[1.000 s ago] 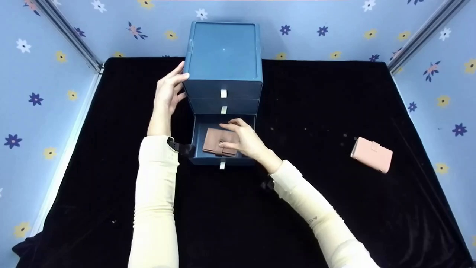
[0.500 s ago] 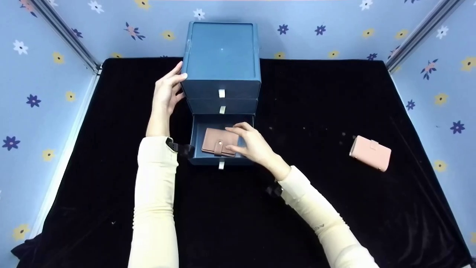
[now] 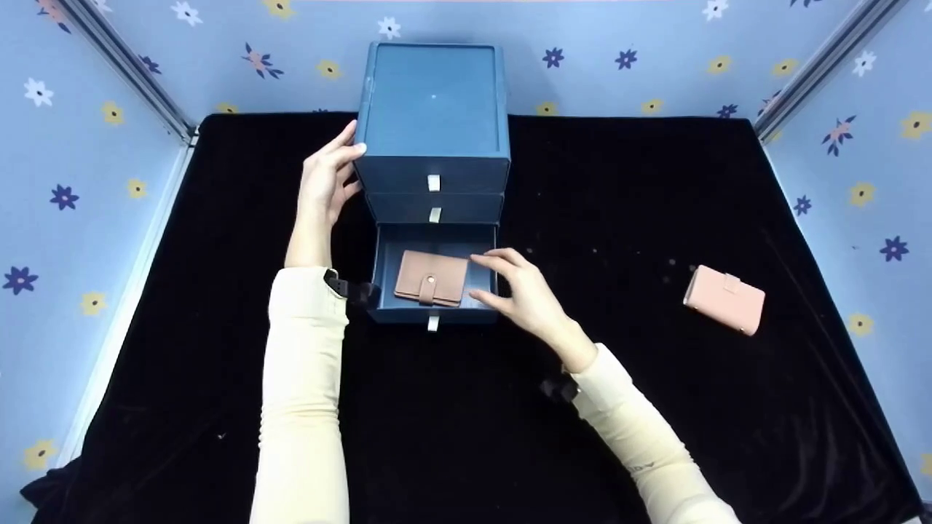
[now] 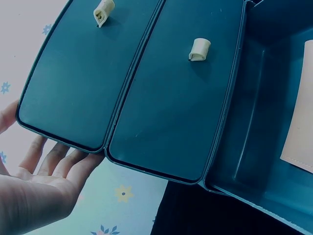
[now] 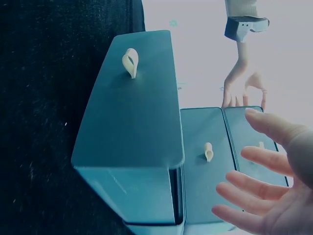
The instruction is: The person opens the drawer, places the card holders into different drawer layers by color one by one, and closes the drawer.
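A blue three-drawer cabinet (image 3: 435,102) stands at the back with its bottom drawer (image 3: 400,315) pulled out. Inside that drawer lies a dusty-brown wallet (image 3: 429,271) with a snap strap; its edge also shows in the left wrist view (image 4: 301,117). My left hand (image 3: 324,178) rests on the cabinet's left side, fingers extended along the wall and thumb at the top front corner. Over the drawer's right edge hovers my right hand (image 3: 528,295), fingers apart, holding nothing, just right of the wallet. In the right wrist view, the right hand's fingers (image 5: 259,183) are spread.
A pale pink wallet-like case (image 3: 725,300) with a strap lies on the black cloth (image 3: 619,204) at the right. White pull tabs (image 3: 434,183) stick out from the drawer fronts. Flower-patterned blue walls (image 3: 582,44) enclose the back and sides.
My right hand has drawn back to the right, from over the brown wallet to the drawer's right edge. The wallet stays in the drawer, and my left hand holds its place.
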A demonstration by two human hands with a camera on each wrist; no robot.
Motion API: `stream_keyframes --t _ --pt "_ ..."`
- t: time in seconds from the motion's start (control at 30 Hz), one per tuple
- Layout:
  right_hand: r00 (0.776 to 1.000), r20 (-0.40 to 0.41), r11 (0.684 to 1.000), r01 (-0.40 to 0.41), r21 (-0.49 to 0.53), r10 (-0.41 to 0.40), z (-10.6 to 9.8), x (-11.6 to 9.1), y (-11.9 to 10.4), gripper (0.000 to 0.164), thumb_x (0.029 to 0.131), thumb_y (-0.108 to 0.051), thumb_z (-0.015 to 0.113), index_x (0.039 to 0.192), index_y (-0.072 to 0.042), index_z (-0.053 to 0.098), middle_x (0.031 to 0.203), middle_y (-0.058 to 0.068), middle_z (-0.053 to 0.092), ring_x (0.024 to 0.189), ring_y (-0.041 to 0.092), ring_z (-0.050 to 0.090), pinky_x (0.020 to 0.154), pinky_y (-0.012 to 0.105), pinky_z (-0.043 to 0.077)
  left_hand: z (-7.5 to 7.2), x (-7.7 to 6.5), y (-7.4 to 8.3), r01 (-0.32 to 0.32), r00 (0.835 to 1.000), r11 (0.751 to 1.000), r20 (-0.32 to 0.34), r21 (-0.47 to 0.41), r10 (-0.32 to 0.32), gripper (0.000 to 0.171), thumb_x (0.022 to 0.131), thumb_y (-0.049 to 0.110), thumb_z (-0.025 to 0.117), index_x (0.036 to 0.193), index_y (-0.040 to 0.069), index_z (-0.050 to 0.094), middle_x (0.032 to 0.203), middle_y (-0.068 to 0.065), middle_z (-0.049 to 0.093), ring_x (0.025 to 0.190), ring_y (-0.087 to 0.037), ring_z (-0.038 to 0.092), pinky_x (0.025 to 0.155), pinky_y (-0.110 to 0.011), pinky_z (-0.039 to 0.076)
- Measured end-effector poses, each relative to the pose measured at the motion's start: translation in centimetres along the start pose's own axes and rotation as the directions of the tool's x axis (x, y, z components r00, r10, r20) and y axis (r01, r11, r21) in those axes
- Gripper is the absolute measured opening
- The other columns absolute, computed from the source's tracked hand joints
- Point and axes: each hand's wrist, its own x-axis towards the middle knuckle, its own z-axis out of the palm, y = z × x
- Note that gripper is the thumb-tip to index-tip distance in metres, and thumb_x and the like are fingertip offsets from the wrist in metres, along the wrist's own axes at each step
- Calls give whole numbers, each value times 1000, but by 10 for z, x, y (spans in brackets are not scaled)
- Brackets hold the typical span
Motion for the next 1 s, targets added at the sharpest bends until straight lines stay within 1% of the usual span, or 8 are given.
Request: stream_keyframes --t 0.07,0.27,0.37,0.5,0.67,0.9,1.0 --pt "1000 -22 1000 -3 -3 3 -3 -4 3 46 75 -23 72 115 -4 59 108 8 55 97 17 54 86 25 40 0 -1 1 -1 1000 1000 9 1 1 59 77 11 66 132 20 45 134 3 41 119 -12 41 94 -36 33" --pt "997 -75 1000 -29 4 29 -14 -18 15 44 75 -21 72 113 -3 60 106 8 56 99 18 53 87 27 39 0 0 1 8 1000 1000 4 -13 -8 57 77 10 66 130 22 48 134 5 41 119 -12 41 94 -36 33" --pt "993 -107 999 -50 7 50 -20 -25 23 42 75 -19 72 112 -2 60 105 9 57 100 20 53 88 29 39 -1 0 1 8 1000 1000 7 -7 -8 58 77 11 66 130 22 47 135 4 40 120 -12 40 95 -36 32" --pt "986 -139 996 -92 -10 90 -28 -34 37 41 74 -16 72 111 -2 61 105 10 57 99 21 54 88 31 39 -3 3 -1 13 1000 1000 6 -12 -13 57 75 11 68 128 23 50 133 5 42 120 -13 40 96 -38 31" --pt "977 -158 988 -154 -33 146 -39 -46 54 41 73 -13 73 111 -2 61 103 12 58 97 23 54 87 33 39 -5 6 -2 26 1000 999 7 -39 -26 57 73 10 70 125 23 53 131 6 44 118 -13 42 95 -38 31" --pt "964 -180 973 -215 -80 198 -58 -57 73 42 74 -15 73 111 -1 61 104 15 58 98 27 54 88 36 38 0 0 0 -3 1000 1000 6 11 3 56 78 12 66 130 22 48 135 3 40 121 -12 39 95 -36 32" --pt "957 -184 964 -247 -100 226 -66 -63 83 41 74 -14 73 111 -1 61 105 16 58 99 28 53 88 37 38 1 -1 1 3 1000 1000 -2 -5 -3 57 77 11 65 130 21 48 134 3 41 119 -12 40 94 -36 33"
